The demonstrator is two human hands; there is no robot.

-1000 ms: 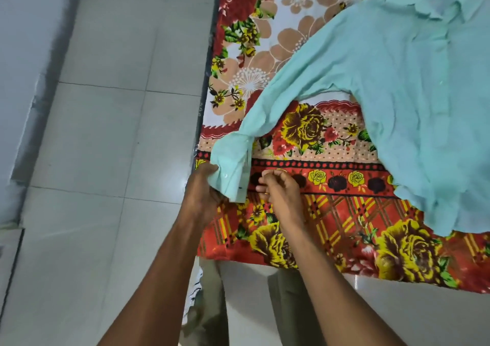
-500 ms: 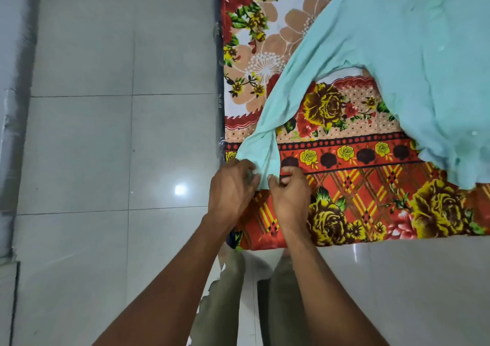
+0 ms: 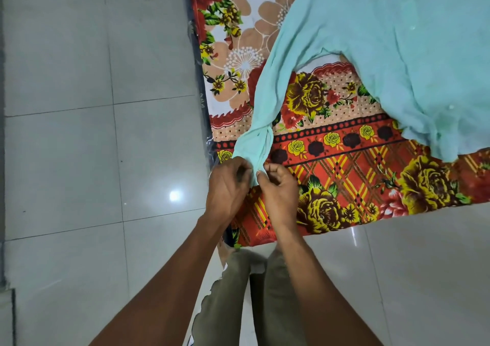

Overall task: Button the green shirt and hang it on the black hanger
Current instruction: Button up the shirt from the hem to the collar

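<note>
At bed corner: left hand (image 3: 228,186) and right hand (image 3: 278,186) both pinch sleeve cuff (image 3: 256,160); green shirt (image 3: 397,53) runs away up-right, sleeve taut-ish toward body.

Bare forearms, olive-drab trousers

Both forearms are bare from the lower edge of the view up to the wrists, with no sleeve, watch, bracelet or ring to be seen on either. The left hand (image 3: 229,186) and the right hand (image 3: 278,186) wear no gloves. Below the arms two legs (image 3: 254,300) show in trousers of a dull olive-green cloth, plain and without print, the fabric lying in soft folds. By the left leg a pale piece of fabric with a dark scalloped edge (image 3: 206,303) shows; whether it belongs to the clothing cannot be told. The feet are hidden.
</note>
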